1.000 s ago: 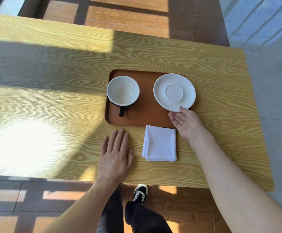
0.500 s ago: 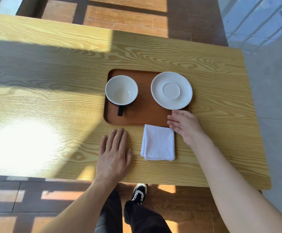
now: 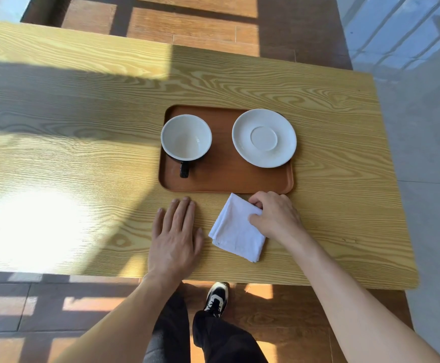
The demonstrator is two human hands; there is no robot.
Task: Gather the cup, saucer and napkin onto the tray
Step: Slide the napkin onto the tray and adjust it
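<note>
While the cup (image 3: 186, 137) and the saucer (image 3: 264, 138) already stand on the tray (image 3: 226, 176), the napkin (image 3: 235, 231) lies on the worktop (image 3: 331, 113), just in front of the tray's near edge and apart from it. The task is therefore judged about two thirds complete: two of the three items are in place and one is left.

Item positions:
- Cup: upright on the left part of the tray, empty, handle pointing toward the person.
- Saucer: on the right part of the tray, its far-right rim overhanging the tray's corner. It is apart from the cup.
- Napkin: folded, white, turned at an angle on the worktop, between the two hands.

Hand states:
- The right hand (image 3: 276, 216) is closed on the napkin's upper right corner, thumb on top of the cloth and fingers curled over its edge. Whether the corner is lifted off the worktop cannot be told.
- The left hand (image 3: 175, 237) lies flat and spread on the worktop, just left of the napkin, holding nothing.

Remaining step, as judged: carry the napkin onto the tray. The bare area between the cup's handle and the saucer, along the near edge, appears to offer room for it.
</note>
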